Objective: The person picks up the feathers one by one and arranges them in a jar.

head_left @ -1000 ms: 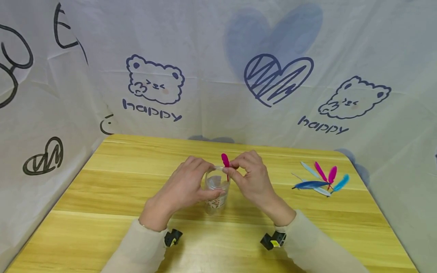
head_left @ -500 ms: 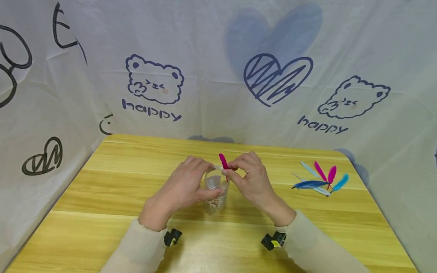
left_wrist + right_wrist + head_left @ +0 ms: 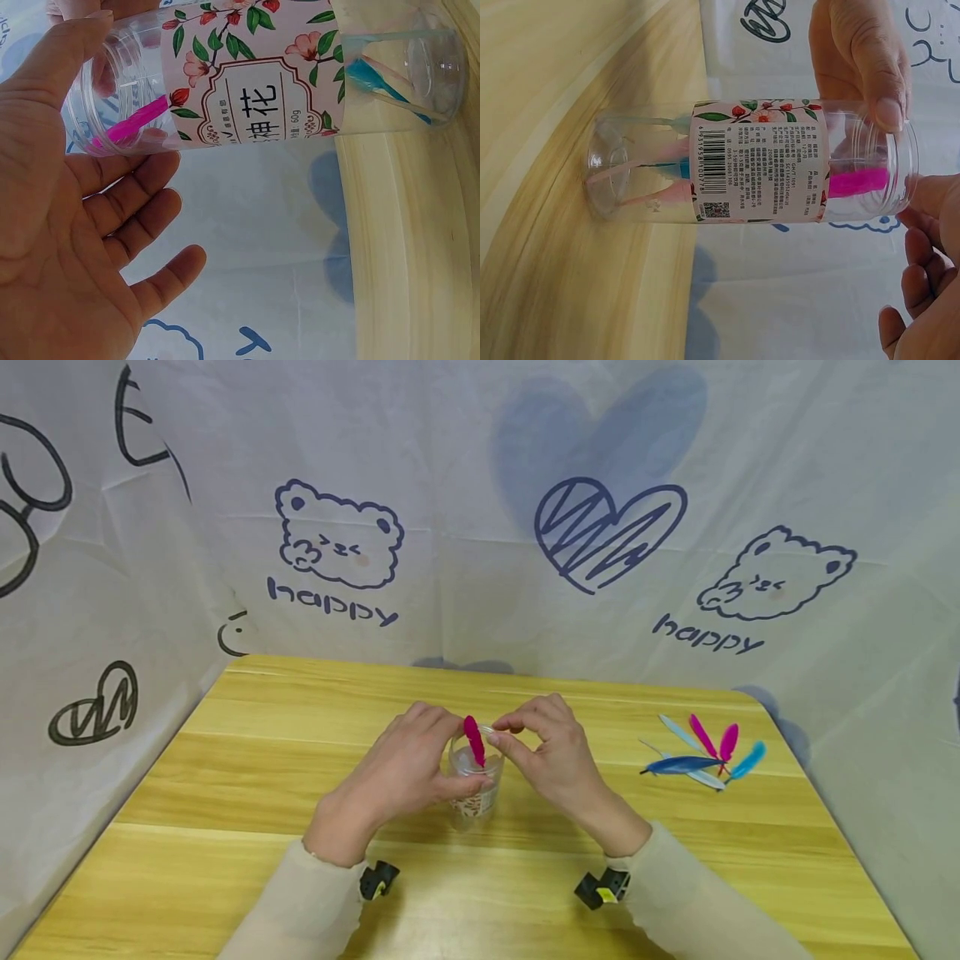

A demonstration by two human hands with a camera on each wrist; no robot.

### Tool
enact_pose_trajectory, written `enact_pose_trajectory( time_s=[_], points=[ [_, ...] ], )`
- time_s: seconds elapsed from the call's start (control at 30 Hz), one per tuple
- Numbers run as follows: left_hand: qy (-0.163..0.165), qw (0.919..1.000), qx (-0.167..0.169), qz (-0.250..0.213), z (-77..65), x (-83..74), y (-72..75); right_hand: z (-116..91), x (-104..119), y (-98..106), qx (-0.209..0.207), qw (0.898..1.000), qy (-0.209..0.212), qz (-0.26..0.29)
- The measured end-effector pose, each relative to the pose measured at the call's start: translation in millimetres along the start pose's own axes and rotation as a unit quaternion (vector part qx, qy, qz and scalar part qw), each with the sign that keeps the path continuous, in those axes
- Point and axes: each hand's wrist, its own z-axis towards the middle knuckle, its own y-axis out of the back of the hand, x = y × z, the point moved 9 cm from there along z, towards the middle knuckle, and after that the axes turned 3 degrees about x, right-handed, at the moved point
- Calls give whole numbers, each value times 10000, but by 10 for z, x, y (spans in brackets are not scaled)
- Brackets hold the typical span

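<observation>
A clear plastic jar (image 3: 475,806) with a pink floral label (image 3: 255,67) stands upright on the table. My left hand (image 3: 408,760) grips it near the mouth, thumb on the near side and fingers around the far side. A magenta feather (image 3: 475,742) leans inside the upper part of the jar, its top by the rim. Lower down, behind and below the label, lie several other feathers, one of them blue (image 3: 375,79). My right hand (image 3: 551,752) is at the jar's rim, thumb and index fingertip close together, with no feather between them.
On the right of the wooden table (image 3: 247,860) lies a loose pile of feathers: a dark blue feather (image 3: 682,766), a bright blue feather (image 3: 748,762), magenta ones and pale ones. A white printed cloth (image 3: 465,593) hangs behind the table.
The magenta feather, earlier pinched by my right fingers at the rim, has left them and dropped lower and leftward into the jar. Both hands have hardly moved.
</observation>
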Motion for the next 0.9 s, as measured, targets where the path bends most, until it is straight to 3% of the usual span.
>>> enact_pose_trajectory(
  time_s=[0.33,0.7,0.9],
  points=[
    [85,9997,45,-206,2,8,-13,4,-7,-10,56,10000,29,23],
    [-76,9999,-48,-142,2,0,0,197,12,-166,661,9970,-376,-171],
    [-139,9997,-39,-219,9,-17,1,216,53,-96,299,9985,-397,215]
  ],
)
